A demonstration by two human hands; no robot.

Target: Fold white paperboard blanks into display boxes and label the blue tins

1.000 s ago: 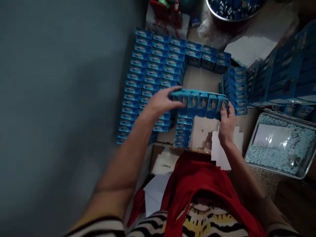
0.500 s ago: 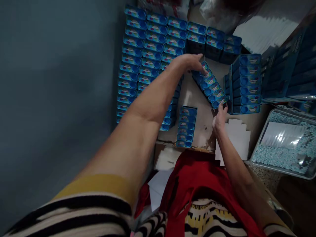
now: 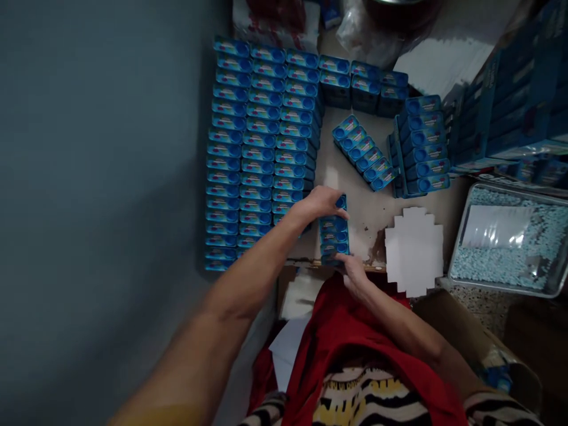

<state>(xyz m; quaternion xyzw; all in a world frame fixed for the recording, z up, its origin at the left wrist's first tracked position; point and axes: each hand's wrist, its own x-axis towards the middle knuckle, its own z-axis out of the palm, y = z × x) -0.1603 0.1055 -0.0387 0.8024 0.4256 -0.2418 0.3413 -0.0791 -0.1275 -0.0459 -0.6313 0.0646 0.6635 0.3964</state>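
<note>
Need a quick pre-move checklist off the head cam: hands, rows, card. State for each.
1. Left hand at the far end of the near row of blue packs: ok.
2. Right hand at the near end of that row: ok.
3. Firm hold at both ends: cannot tell; the contact is partly hidden.
4. Slanted row apart from the near row: ok, bare tabletop between them.
5. Slanted row square to the near row: not ok, it lies at an angle.
6. White card fully on the tabletop: not ok, its lower part appears to stick out past the front edge.
</note>
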